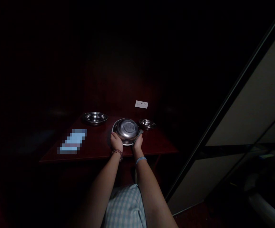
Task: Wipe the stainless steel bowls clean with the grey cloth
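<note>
Between my two hands is a shiny metal bowl (pixel 127 130), its round base turned up toward me. My left hand (pixel 116 141) grips the rim at the lower left, with a beaded bracelet on the wrist. On the right side, my right hand (pixel 138 142) is closed on the rim, and a greyish cloth (pixel 140 132) shows between its fingers and the metal. The bowl is over the front part of the dark red table (pixel 97 145); whether it touches the top I cannot tell.
A wide metal basin (pixel 95 118) stands at the back left of the table, and a smaller metal bowl (pixel 147 124) at the back right. A blurred light-blue patch (pixel 73 141) lies at the left. A white socket plate (pixel 141 104) is on the wall; a pale panel (pixel 246 95) rises at right.
</note>
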Available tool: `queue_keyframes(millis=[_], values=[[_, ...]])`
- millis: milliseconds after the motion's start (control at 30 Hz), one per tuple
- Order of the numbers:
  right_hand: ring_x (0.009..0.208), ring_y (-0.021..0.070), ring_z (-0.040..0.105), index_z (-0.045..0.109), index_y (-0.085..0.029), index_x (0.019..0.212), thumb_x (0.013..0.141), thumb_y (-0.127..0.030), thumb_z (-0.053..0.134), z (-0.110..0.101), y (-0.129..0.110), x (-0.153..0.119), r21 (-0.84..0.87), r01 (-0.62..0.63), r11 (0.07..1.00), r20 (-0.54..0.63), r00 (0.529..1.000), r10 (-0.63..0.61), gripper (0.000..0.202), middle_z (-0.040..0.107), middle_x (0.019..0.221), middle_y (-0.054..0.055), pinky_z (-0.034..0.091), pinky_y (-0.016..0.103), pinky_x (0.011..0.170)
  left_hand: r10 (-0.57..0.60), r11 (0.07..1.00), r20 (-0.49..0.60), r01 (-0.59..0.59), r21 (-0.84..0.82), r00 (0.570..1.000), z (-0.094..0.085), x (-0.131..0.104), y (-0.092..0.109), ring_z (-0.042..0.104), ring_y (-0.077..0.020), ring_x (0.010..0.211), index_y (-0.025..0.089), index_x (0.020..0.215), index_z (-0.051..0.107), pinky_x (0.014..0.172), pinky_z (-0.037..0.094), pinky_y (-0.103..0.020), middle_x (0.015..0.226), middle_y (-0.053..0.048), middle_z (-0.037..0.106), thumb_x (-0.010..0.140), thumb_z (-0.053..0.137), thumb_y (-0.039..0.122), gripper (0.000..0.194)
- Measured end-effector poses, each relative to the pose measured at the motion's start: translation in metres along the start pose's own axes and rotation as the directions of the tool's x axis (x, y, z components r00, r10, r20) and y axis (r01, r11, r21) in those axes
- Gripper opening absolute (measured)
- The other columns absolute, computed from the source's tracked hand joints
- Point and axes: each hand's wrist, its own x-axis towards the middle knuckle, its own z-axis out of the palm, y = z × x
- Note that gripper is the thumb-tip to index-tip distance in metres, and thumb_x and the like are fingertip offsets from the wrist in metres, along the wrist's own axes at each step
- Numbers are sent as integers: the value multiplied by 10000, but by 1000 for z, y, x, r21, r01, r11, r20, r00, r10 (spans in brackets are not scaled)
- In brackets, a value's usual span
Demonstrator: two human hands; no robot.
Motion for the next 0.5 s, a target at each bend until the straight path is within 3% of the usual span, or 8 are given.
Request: queue_keyframes(millis=[100,267,500], values=[[1065,273,800,785,-202,889,1017,-522,553,0,0,1,10,-22,1000,-46,999,22,415,870,963,90,629,370,985,37,990,-33,-32,134,999,0,0,0,712,-264,948,279,703,439,1007,537,-395,758,-42,621,1123,412,295,422],[1032,266,794,781,-196,893,1004,-458,574,1,3,3,58,-45,997,-78,996,50,353,869,944,77,634,367,968,59,990,-24,-56,132,998,-1,-2,-1,697,-248,896,274,713,468,960,545,-375,742,-35,628,1128,423,301,418],[1063,248,794,751,-208,892,1030,-465,540,-1,-1,-1,86,-73,994,-44,996,77,360,872,1144,100,625,339,973,75,982,-28,-68,178,997,-1,-1,-1,610,-208,733,271,677,440,873,532,-347,678,5,543,1134,412,287,458]])
